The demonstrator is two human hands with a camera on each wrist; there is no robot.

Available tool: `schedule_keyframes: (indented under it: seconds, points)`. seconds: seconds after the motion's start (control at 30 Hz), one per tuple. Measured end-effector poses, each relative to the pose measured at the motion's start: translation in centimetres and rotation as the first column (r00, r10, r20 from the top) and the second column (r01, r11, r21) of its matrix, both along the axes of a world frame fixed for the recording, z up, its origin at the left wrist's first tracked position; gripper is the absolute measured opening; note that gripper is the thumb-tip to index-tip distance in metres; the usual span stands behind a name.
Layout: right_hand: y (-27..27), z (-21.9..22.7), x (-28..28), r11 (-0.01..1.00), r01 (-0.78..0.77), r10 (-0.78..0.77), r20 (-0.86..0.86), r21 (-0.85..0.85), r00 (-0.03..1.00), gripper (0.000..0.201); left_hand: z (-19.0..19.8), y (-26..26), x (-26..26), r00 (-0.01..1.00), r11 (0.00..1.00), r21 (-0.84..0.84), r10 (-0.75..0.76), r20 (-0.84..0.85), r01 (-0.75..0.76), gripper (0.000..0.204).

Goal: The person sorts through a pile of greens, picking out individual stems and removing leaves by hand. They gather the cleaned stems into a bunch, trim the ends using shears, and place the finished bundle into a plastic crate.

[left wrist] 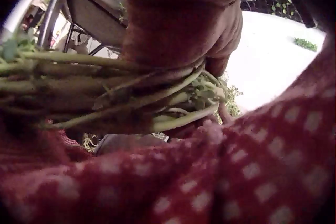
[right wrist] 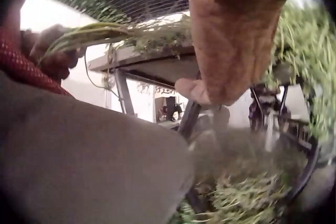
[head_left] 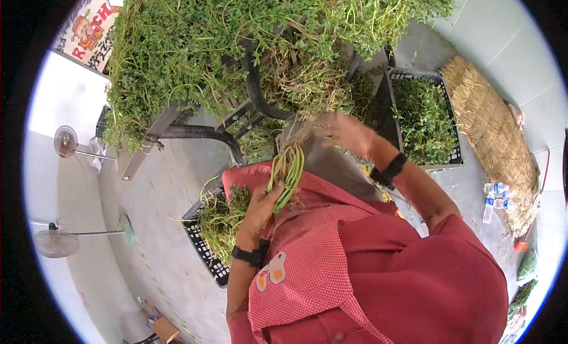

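Note:
My left hand (head_left: 260, 208) grips a bunch of long green stems (head_left: 290, 175) in front of the apron. The stems' pale, stringy ends point up and away from the body in the head view. In the left wrist view, the bunch (left wrist: 105, 85) passes under the palm, with small leaves at one end. My right hand (head_left: 349, 134) is beside those stringy ends, blurred, with its fingers loosely extended and nothing visible in them. In the right wrist view its thumb (right wrist: 197, 90) sticks out, over a heap of tangled plants (right wrist: 241, 198) below.
A large pile of leafy greens (head_left: 195, 60) covers the metal-framed table ahead. One black crate of greens (head_left: 426, 122) stands at the right, another crate (head_left: 204, 243) at the left knee. A rolled straw mat (head_left: 488, 137) and water bottles (head_left: 497, 199) lie along the right wall.

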State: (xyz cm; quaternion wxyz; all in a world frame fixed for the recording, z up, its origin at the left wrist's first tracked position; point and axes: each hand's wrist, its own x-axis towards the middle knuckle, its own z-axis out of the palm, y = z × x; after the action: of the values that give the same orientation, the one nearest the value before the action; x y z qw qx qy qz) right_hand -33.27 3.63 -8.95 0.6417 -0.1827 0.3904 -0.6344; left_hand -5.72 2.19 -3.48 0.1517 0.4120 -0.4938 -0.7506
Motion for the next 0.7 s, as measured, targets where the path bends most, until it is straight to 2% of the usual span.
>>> schedule_keyframes:
  seconds: [0.03,0.07,0.1,0.13,0.17,0.2,0.27,0.3,0.37,0.5,0.57,0.6,0.63,0.67,0.7]
  points:
    - [0.5,-0.7,0.9,0.98,-0.195,0.195,0.001,-0.05,0.981,0.042,-0.1,-0.2,0.1,0.999,0.999,0.029,-0.038,-0.025,0.039,0.029]
    - [1.0,-0.5,1.9,0.919,-0.384,0.385,-0.003,-0.094,0.923,0.044,-0.1,-0.3,-0.1,0.999,0.999,0.03,-0.033,-0.027,0.034,0.029]
    - [1.5,-0.5,3.1,0.918,-0.387,0.388,0.002,-0.088,0.922,0.044,-0.1,-0.1,-0.4,0.985,0.971,-0.176,-0.149,0.084,0.162,0.029]
    - [1.7,0.7,4.6,0.903,-0.404,0.373,-0.202,-0.146,0.906,0.04,-0.2,0.0,-0.8,0.947,0.883,-0.357,-0.24,0.215,0.305,0.029]
    - [1.6,1.4,5.4,0.88,-0.431,0.328,-0.399,-0.2,0.856,0.037,-0.8,0.1,-1.1,0.907,0.88,-0.278,-0.307,0.287,0.386,0.033]
    - [1.3,0.9,5.7,0.881,-0.429,0.328,-0.398,-0.198,0.857,0.037,-1.1,0.2,-1.3,0.907,0.88,-0.276,-0.309,0.286,0.387,0.033]
    - [0.7,0.1,6.1,0.876,-0.438,0.326,-0.417,-0.205,0.848,0.033,-1.2,0.5,-1.7,0.957,0.915,-0.284,-0.254,0.143,0.285,0.032]
    - [0.8,-0.3,5.9,0.876,-0.438,0.327,-0.418,-0.203,0.847,0.033,-1.1,0.5,-1.8,0.957,0.916,-0.283,-0.254,0.141,0.284,0.032]
    - [1.2,0.3,5.6,0.863,-0.468,0.342,-0.459,-0.193,0.82,0.027,-0.1,0.5,-2.2,0.969,0.883,-0.429,-0.102,0.224,0.192,0.026]
    - [1.5,-0.4,5.5,0.846,-0.499,0.384,-0.435,-0.187,0.814,0.025,-1.9,-0.1,-1.9,0.964,0.893,-0.412,-0.08,0.255,0.183,0.018]
    - [1.4,-0.5,5.5,0.84,-0.495,0.391,-0.385,-0.222,0.836,0.027,-2.2,-0.5,-1.4,0.963,0.834,-0.517,-0.057,0.263,0.191,0.017]
    - [1.5,-0.5,5.3,0.839,-0.496,0.392,-0.385,-0.223,0.836,0.027,-2.2,-0.8,-1.1,0.963,0.835,-0.517,-0.056,0.264,0.19,0.017]
    - [1.7,0.6,5.1,0.866,-0.459,0.386,-0.317,-0.198,0.866,0.028,-2.0,-1.1,-0.8,0.994,0.898,-0.439,0.033,0.104,0.016,0.017]
    - [1.8,1.1,5.0,0.89,-0.422,0.376,-0.247,-0.171,0.893,0.029,-1.9,-1.3,-0.7,0.989,0.933,-0.33,0.14,-0.046,-0.147,0.017]
    - [1.9,1.1,5.0,0.89,-0.421,0.375,-0.247,-0.173,0.894,0.029,-1.8,-1.1,-0.6,0.954,0.945,-0.169,0.255,-0.158,-0.28,0.021]
